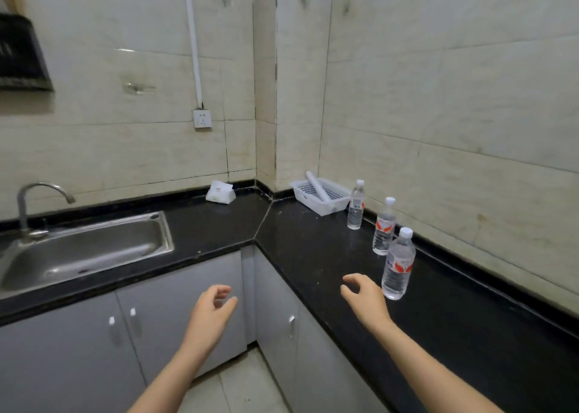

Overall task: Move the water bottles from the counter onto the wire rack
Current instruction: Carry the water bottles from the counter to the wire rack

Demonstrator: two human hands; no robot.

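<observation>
Three clear water bottles with white caps and red-and-white labels stand upright in a row on the black counter (313,249) along the right wall: the nearest bottle (398,263), the middle bottle (383,227) and the far bottle (356,205). My right hand (365,296) hovers over the counter just left of the nearest bottle, fingers loosely curled, holding nothing and not touching it. My left hand (213,307) floats in front of the grey cabinets, fingers relaxed and empty. No wire rack is in view.
A white plastic basket (322,198) with a white roll in it sits in the corner behind the far bottle. A white tissue pack (220,192) lies by the back wall. A steel sink (84,249) with a tap (31,205) is at the left.
</observation>
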